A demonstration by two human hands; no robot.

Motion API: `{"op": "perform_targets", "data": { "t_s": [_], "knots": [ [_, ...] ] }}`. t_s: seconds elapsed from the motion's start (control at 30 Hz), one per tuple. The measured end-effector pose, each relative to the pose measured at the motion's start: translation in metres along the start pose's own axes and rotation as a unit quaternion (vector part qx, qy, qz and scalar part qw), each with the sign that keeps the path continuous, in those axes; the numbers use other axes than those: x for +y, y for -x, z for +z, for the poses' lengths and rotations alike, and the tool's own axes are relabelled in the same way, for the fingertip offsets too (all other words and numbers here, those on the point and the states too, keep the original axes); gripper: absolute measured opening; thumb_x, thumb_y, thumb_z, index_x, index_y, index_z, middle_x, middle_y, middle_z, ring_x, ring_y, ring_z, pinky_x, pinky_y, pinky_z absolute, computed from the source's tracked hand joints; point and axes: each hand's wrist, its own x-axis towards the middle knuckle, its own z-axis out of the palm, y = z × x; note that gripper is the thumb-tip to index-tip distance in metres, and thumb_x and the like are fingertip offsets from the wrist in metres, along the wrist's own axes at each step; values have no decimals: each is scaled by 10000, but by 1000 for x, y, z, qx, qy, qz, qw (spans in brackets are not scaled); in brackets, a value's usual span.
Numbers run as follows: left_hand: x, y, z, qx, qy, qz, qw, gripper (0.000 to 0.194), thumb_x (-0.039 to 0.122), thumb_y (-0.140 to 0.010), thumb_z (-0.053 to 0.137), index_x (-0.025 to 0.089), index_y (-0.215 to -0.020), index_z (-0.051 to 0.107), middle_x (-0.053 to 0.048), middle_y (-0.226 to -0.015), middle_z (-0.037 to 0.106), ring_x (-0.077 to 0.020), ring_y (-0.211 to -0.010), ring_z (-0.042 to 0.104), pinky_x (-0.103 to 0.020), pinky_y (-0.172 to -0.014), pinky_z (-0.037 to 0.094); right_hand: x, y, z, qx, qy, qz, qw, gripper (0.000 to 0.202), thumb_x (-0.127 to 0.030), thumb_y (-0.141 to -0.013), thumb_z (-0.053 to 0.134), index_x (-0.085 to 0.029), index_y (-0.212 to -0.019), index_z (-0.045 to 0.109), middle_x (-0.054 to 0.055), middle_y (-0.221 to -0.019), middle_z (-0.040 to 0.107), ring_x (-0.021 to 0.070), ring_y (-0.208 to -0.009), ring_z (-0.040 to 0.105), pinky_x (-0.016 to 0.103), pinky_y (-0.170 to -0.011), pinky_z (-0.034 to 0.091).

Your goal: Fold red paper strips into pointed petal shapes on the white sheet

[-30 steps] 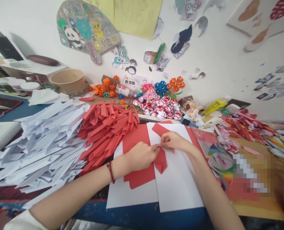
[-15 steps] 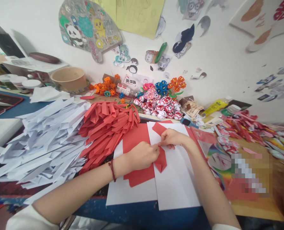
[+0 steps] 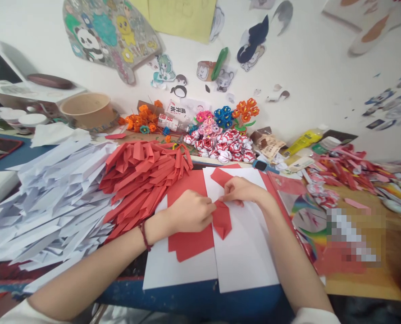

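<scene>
My left hand [image 3: 193, 211] is closed, its thumb and fingers pinching the left edge of a folded red paper [image 3: 222, 220]. The lower end of that paper comes to a point. My right hand [image 3: 243, 191] pinches at the top of the same paper, fingertips close to those of the left. Beyond the right fingers a red paper strip [image 3: 220, 176] sticks out; whether it belongs to the same piece is hidden by the hand. Underneath lie white sheets [image 3: 248, 265], and to their left are flat red sheets [image 3: 190, 247].
Folded white strips [image 3: 61, 193] and folded red strips [image 3: 143, 180] are heaped at left. Behind stand red-and-white paper flowers [image 3: 225, 146], a round tan tub [image 3: 85, 110] and a smartwatch [image 3: 260, 165]. Red and pink pieces [image 3: 349, 173] pile up at right.
The view has shifted slightly, so everything sits a little farther left and higher. My fingertips have moved slightly apart along the upper edge of the red paper.
</scene>
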Motion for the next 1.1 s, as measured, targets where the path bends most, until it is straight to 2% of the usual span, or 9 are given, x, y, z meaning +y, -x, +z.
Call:
{"op": "perform_targets", "data": {
  "t_s": [0.17,0.37,0.57,0.67,0.77,0.83,0.93,1.1],
  "knots": [
    [4,-5,6,19,36,-131,991,200,195,-907,380,190,-976,568,-31,-851,675,-185,-717,637,-264,-542,360,2,5,3,34,-9,-16,999,382,-540,-632,747,-187,-634,600,-5,-494,598,115,-422,540,216,-424,370],
    [11,-13,14,2,69,-202,977,316,445,-952,395,204,-870,583,-36,-807,682,-209,-724,647,-267,-573,394,-2,11,6,44,-3,-33,998,348,-508,-673,716,-185,-633,592,-5,-488,593,125,-440,557,217,-429,387],
    [23,-16,16,-21,79,-226,971,269,463,-885,536,207,-899,617,-42,-793,693,-236,-749,654,-298,-638,454,-3,13,5,13,-19,-65,998,298,-461,-693,699,-180,-664,604,-9,-502,603,130,-462,567,218,-440,395],
    [31,-18,17,-21,92,-228,969,231,406,-878,548,188,-904,620,-53,-800,698,-239,-751,658,-305,-646,467,-5,14,5,10,-33,-81,996,300,-466,-695,696,-177,-691,616,-15,-520,604,123,-468,558,218,-450,387],
    [34,-18,18,-10,119,-227,967,177,337,-875,535,183,-889,621,-47,-794,701,-226,-735,659,-295,-640,462,-10,16,5,18,-54,-125,991,305,-455,-705,693,-172,-811,653,-22,-575,614,116,-514,549,215,-481,384],
    [31,-18,16,-4,143,-228,963,151,299,-865,531,183,-872,627,-40,-777,699,-210,-711,657,-278,-619,448,-14,17,5,12,-70,-161,984,326,-449,-723,681,-167,-884,675,1,-670,654,129,-604,576,225,-549,418],
    [20,-16,11,5,189,-227,955,133,275,-843,538,189,-826,639,-19,-738,688,-175,-654,635,-250,-580,415,-19,18,5,-3,-81,-190,978,322,-457,-746,659,-156,-854,699,45,-811,692,162,-746,600,255,-663,453],
    [-1,-12,2,49,273,-228,933,137,291,-820,566,183,-769,633,6,-708,669,-125,-616,588,-216,-554,379,-19,16,4,-13,-115,-178,977,318,-468,-714,683,-158,-777,643,17,-751,636,143,-691,554,257,-638,437]
  ]
}}
